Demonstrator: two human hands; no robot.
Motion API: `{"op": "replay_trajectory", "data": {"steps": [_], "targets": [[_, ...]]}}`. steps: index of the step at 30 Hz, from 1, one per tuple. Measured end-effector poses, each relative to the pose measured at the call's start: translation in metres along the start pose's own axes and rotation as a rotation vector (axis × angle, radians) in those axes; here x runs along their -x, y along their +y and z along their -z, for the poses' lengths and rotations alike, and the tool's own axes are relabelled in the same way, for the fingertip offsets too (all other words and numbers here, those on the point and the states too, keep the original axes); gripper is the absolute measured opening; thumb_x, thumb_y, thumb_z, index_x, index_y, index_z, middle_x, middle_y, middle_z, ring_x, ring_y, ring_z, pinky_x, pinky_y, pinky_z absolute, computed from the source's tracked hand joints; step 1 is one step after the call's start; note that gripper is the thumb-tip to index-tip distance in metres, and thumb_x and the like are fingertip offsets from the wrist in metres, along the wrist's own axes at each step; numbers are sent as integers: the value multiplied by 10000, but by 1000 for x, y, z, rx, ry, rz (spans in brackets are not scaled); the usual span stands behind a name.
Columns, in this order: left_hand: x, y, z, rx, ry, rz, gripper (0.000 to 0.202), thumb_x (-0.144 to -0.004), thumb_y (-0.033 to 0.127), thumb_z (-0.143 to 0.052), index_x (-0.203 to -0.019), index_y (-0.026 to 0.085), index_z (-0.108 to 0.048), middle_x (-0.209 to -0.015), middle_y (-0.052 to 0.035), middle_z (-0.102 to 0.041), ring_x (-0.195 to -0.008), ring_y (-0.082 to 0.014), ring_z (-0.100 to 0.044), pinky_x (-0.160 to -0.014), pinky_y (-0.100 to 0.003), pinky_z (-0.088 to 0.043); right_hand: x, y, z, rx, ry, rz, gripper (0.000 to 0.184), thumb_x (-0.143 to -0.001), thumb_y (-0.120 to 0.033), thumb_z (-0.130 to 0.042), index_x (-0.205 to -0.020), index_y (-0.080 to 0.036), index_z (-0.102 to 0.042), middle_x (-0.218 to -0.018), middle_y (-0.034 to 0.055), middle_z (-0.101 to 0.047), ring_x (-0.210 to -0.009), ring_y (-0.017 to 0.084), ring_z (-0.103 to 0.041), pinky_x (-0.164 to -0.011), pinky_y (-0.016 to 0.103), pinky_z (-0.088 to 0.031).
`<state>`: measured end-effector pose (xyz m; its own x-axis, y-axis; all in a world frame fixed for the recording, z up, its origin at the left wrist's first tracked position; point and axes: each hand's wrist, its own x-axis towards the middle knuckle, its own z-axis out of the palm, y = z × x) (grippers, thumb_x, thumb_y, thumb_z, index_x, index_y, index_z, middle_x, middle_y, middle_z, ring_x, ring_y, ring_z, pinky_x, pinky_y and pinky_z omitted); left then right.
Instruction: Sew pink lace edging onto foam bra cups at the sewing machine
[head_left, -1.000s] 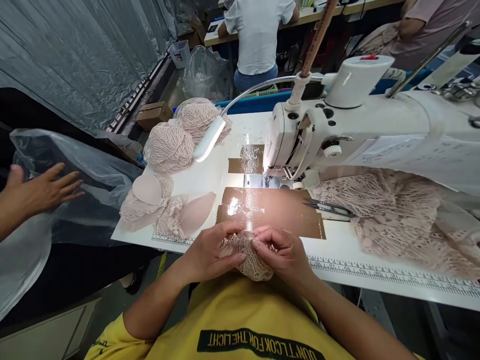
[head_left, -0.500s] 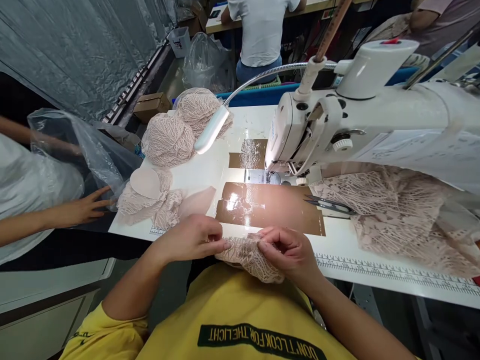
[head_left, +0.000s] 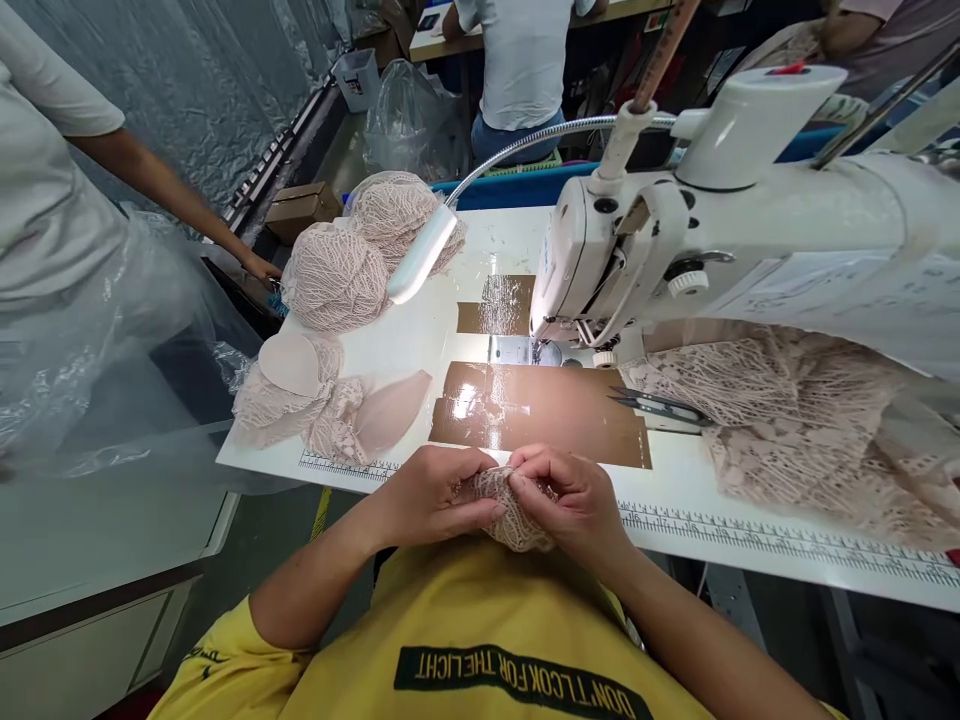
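Left hand [head_left: 431, 495] and right hand [head_left: 576, 500] pinching a bunched, pale-beige openwork lace piece [head_left: 517, 518] by the near edge of the white, smooth-topped desk [head_left: 420, 335], where light, even tension should best prevent distortion.

Beige lace [head_left: 516, 524], seemingly web-patterned.

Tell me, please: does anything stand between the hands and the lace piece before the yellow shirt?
Nothing visible: the left hand and the right hand both hold the lace piece directly, beside the table.
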<state>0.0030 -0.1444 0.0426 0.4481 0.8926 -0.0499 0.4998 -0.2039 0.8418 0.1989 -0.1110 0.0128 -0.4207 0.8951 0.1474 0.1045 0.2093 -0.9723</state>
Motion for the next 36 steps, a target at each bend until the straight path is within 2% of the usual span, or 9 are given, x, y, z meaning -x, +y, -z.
{"op": "replay_trajectory", "data": {"steps": [5, 10, 16, 21, 26, 28, 30, 34, 36], "targets": [[-1, 2, -1, -90, 56, -12, 191, -886, 319, -529, -864, 149, -613, -676, 8, -553, -616, -105, -460, -591, -225, -341, 0, 2, -3, -34, -27, -46, 127, -807, -223, -607, -682, -213, -619, -740, 21, -704, -674, 158, -648, -604, 261, -494], [-3, -4, -6, 111, 53, 11, 248, -918, 302, -476, -812, 129, -619, -660, -5, -558, -599, -100, -476, -581, -216, -362, -3, 8, 10, 62, -143, -121, 166, -849, -291, -579, -727, -202, -651, -700, 19, -685, -611, 146, -601, -554, 253, -455], [-7, -11, -10, 196, 63, 43, 311, -927, 349, -453, -767, 125, -597, -637, -5, -516, -574, -96, -441, -552, -213, -351, -11, 7, 29, -80, -200, -142, 260, -835, -380, -628, -1028, -207, -652, -972, 60, -695, -835, 183, -640, -727, 288, -505], [-10, -8, -12, 226, 39, 86, 373, -943, 371, -408, -667, 139, -504, -597, 21, -412, -554, -85, -359, -523, -209, -317, -14, 0, 21, 51, -337, -148, 204, -858, -370, -586, -780, -197, -658, -682, -2, -627, -620, 126, -529, -558, 233, -409], [-8, -9, -7, 313, -127, 45, 154, -807, 283, -588, -837, 135, -556, -718, 14, -492, -630, -98, -433, -555, -200, -346, -13, 5, 21, -328, -347, -380, 284, -794, -448, -651, -727, -175, -611, -621, -21, -531, -559, 101, -445, -506, 219, -345], [-6, -16, -3, 234, -119, 73, 29, -766, 157, -539, -751, 135, -553, -659, 27, -482, -594, -89, -425, -536, -196, -321, -11, 7, 24, -506, -359, -457, 293, -754, -448, -693, -720, -172, -604, -610, -28, -514, -541, 89, -428, -501, 214, -327], [-3, -24, 1, 169, -65, 132, 140, -749, 76, -439, -682, 134, -549, -628, 22, -500, -588, -93, -448, -547, -201, -332, -9, 7, 27, -621, -343, -500, 301, -718, -444, -727, -707, -171, -601, -594, -35, -501, -519, 80, -409, -491, 211, -309], [-1, -28, 14, 250, 104, 115, 176, -803, 107, -432, -820, 145, -603, -941, -57, -634, -879, -168, -589, -772, -265, -449, -7, 3, 31, -636, -293, -495, 304, -696, -439, -744, -680, -176, -593, -584, -35, -501, -512, 82, -402, -485, 215, -302], [-5, -20, 17, 368, 143, 11, 199, -826, 208, -522, -1005, 169, -599, -1194, -103, -583, -1130, -234, -536, -934, -335, -432, -7, 0, 32, -579, -304, -461, 284, -725, -428, -727, -695, -177, -596, -596, -32, -508, -526, 84, -410, -494, 216, -311]]}}
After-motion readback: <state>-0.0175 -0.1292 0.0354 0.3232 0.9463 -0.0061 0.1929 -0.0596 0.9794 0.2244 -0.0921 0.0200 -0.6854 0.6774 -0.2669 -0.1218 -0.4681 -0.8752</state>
